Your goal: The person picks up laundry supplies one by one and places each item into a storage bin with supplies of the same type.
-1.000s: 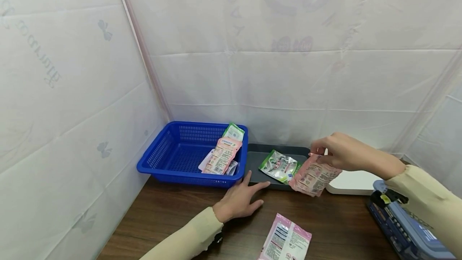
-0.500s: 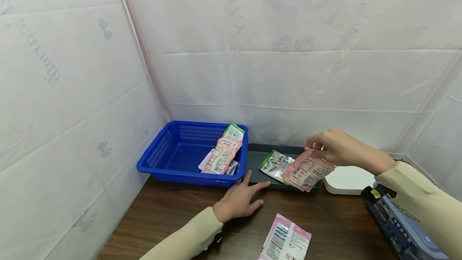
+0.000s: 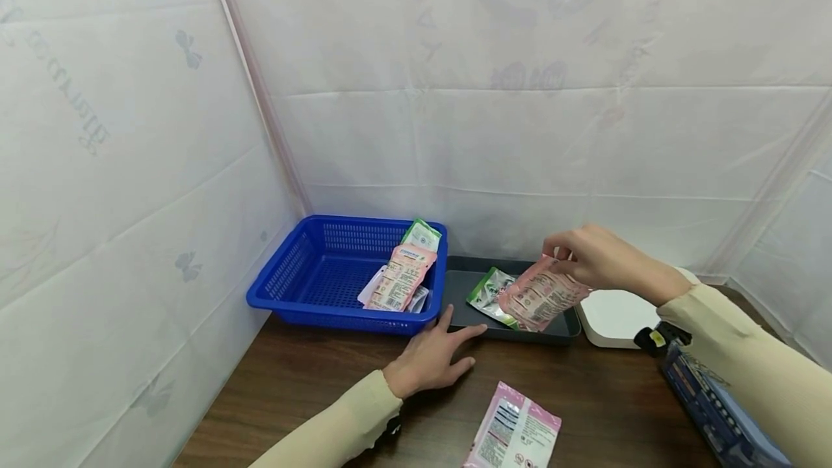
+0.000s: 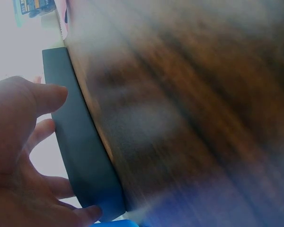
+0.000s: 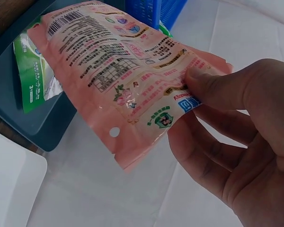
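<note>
My right hand (image 3: 581, 258) pinches a pink printed pouch (image 5: 118, 71) by one end, thumb on its printed face. The pouch hangs tilted over the dark grey tray (image 3: 458, 287), covering part of a silver and green packet (image 3: 490, 287) that lies inside. My left hand (image 3: 432, 360) has its fingers spread, with fingertips at the tray's front wall (image 4: 80, 137) near the basket corner. On the table in front lies a pink and white packet (image 3: 516, 428), printed side up.
A blue basket (image 3: 344, 320) left of the tray holds several packets along its right side. Right of the tray sits a white tray (image 3: 614, 313). A blue box (image 3: 711, 410) stands at the front right, partly behind the right sleeve.
My right hand has moved left with the pink pouch, from the tray's right end to over the silver and green packet. The left hand has stayed in place.
</note>
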